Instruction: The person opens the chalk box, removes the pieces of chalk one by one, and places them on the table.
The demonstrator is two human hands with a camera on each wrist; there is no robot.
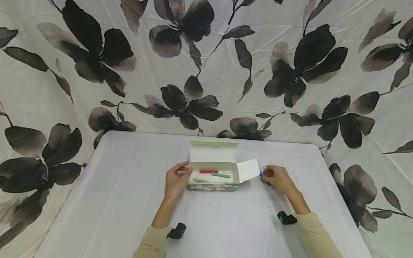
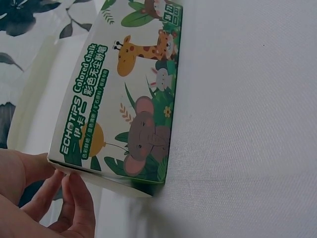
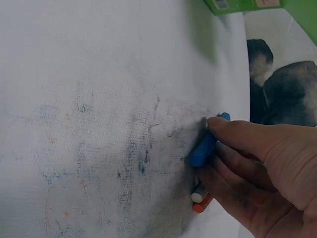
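An open chalk box (image 1: 213,187) with a white inside lies on the table, its lid tipped back. Inside are a red chalk stick (image 1: 208,171), a green chalk stick (image 1: 221,175) and a pale stick near the front. At the box's left end my left hand (image 1: 175,181) grips the edge between thumb and fingers; printed animals show on its front in the left wrist view. Right of the box, my right hand (image 1: 279,178) pinches a blue chalk stick (image 3: 203,149). A white chalk stick (image 3: 197,197) and an orange chalk stick (image 3: 200,207) show under its fingers, partly hidden.
The side flap (image 1: 247,170) sticks out from the box's right end toward my right hand. Coloured chalk smudges (image 3: 133,148) mark the white tablecloth (image 1: 129,200). Behind the table hangs a flowered cloth (image 1: 232,71).
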